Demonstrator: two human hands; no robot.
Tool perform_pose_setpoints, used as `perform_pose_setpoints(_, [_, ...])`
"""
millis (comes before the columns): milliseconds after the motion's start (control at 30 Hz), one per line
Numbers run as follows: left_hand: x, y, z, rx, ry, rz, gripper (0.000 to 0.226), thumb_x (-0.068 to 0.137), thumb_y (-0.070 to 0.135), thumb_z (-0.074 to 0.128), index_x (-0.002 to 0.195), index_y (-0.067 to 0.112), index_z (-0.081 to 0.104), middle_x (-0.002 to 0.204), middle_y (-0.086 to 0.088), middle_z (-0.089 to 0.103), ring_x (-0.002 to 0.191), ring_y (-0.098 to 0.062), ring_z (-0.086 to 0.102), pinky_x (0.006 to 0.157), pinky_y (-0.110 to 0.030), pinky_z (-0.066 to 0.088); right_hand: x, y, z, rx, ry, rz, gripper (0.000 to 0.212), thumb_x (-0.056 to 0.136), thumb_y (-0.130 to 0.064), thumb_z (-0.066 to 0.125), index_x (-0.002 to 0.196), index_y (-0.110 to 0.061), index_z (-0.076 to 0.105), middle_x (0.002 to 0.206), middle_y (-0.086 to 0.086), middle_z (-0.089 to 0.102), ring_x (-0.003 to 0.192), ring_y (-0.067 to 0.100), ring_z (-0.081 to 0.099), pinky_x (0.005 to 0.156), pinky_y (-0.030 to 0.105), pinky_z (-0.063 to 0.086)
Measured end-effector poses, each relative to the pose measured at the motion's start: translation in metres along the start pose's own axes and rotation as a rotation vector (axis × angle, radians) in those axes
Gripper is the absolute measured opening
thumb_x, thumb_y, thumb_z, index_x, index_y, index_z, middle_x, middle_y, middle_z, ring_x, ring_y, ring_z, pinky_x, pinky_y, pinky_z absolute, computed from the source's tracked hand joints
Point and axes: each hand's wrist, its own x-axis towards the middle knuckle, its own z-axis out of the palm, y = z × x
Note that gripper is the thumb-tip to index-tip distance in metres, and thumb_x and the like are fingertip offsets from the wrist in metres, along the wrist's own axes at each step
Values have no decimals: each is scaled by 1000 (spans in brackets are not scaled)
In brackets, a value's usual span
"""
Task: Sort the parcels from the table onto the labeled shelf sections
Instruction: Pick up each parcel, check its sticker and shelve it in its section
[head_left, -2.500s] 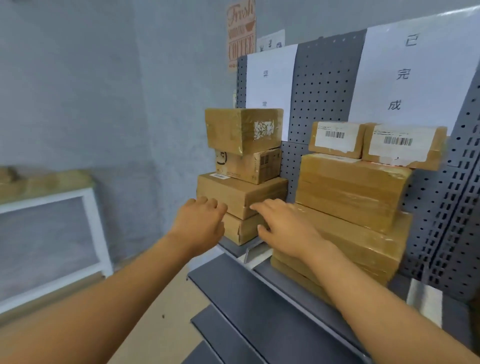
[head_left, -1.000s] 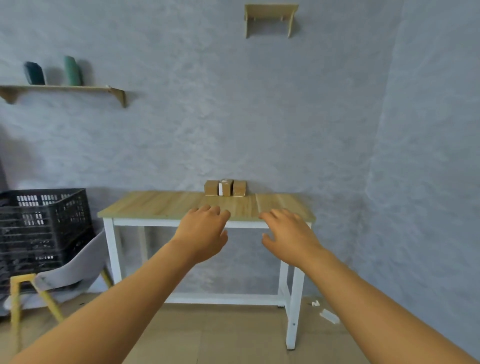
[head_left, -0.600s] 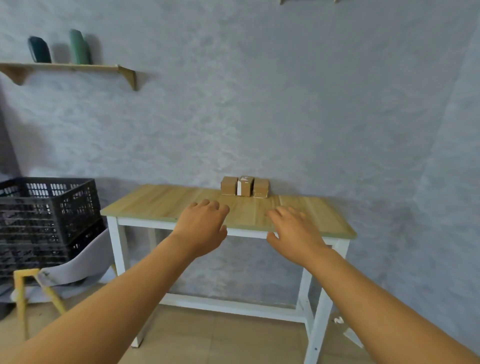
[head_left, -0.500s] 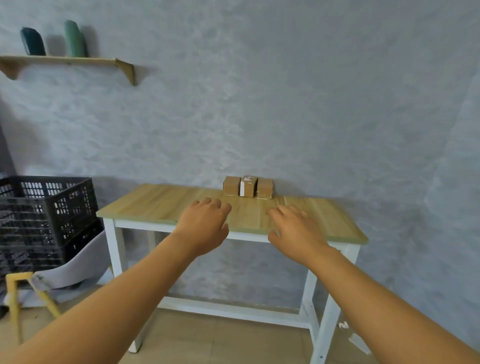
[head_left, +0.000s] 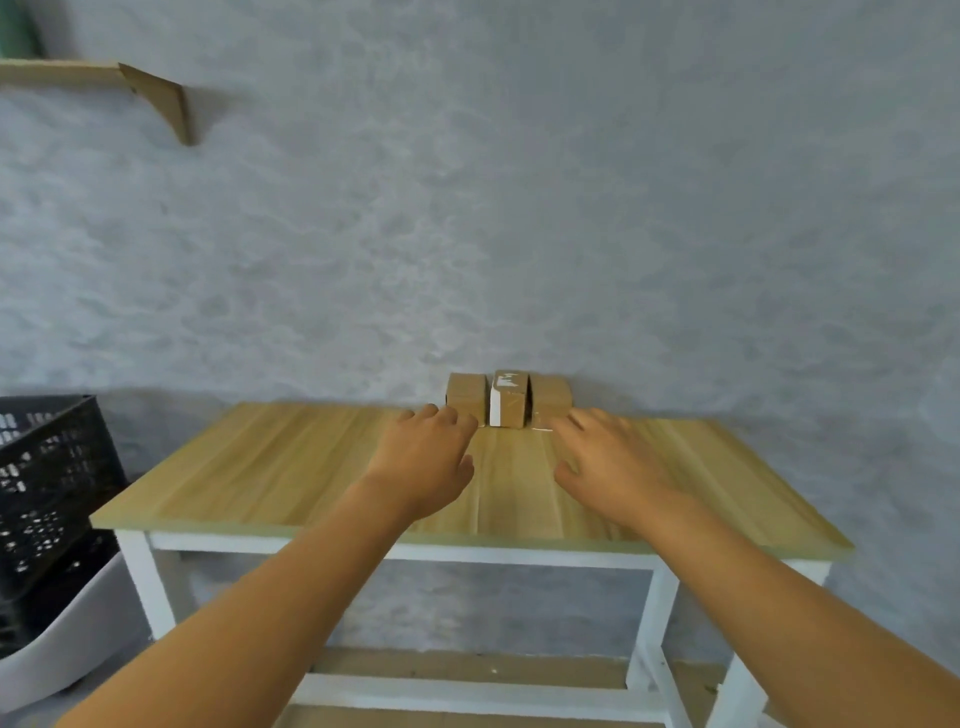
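Reaching stage of the next pick, left hand (head_left: 422, 457) and right hand (head_left: 605, 462) empty with fingers loosely spread above the table (head_left: 270, 467), three parcels (head_left: 509, 399) side by side at its far edge against the wall, a further reach and grasp apparently needed.

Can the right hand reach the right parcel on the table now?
Probably yes: the right hand is open, its fingertips near the right parcel, with only bare table between.

3 small brown parcels (head_left: 509, 399) stand touching in a row at the table's (head_left: 270, 467) far edge.
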Motion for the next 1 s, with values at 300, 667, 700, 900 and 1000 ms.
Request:
perform_pose_setpoints(300, [125, -4, 80, -20, -29, 45, 36, 98, 36, 43, 130, 20, 50, 119, -3, 59, 111, -24, 54, 91, -34, 41, 88, 85, 75, 19, -24, 79, 39, 86, -20, 56, 125, -15, 57, 116, 4, 60, 112, 29, 53, 87, 34, 38])
perform_pose_setpoints(667, [275, 6, 167, -46, -47, 56, 39, 98, 33, 43, 134, 20, 50, 126, -2, 58, 119, -23, 53, 98, -34, 40, 199, 202, 168, 99, -97, 153, 45, 94, -29, 56, 138, -19, 50, 130, 2, 55, 126, 25, 47, 100, 34, 35])
perform_pose_setpoints(700, [283, 3, 174, -44, -58, 61, 39, 98, 33, 43, 134, 20, 50, 127, -1, 58, 121, -22, 53, 97, -33, 39, 207, 208, 175, 111, -121, 160, 47, 95, -29, 55, 140, -19, 49, 133, 2, 54, 127, 24, 46, 102, 34, 34])
perform_pose_setpoints(900, [333, -25, 214, -76, -90, 36, 34, 97, 33, 44, 128, 20, 52, 115, 0, 59, 107, -21, 55, 87, -31, 39, 250, 240, 220, 209, -189, 247, 48, 95, -28, 55, 141, -19, 49, 137, 2, 55, 128, 24, 47, 102, 35, 36])
perform_pose_setpoints(1000, [354, -37, 232, -72, -99, 39, 33, 97, 33, 44, 125, 19, 54, 112, 0, 59, 104, -21, 55, 78, -30, 35, 268, 248, 242, 290, -237, 335, 47, 94, -30, 57, 140, -19, 50, 130, 5, 57, 124, 26, 51, 99, 35, 40])
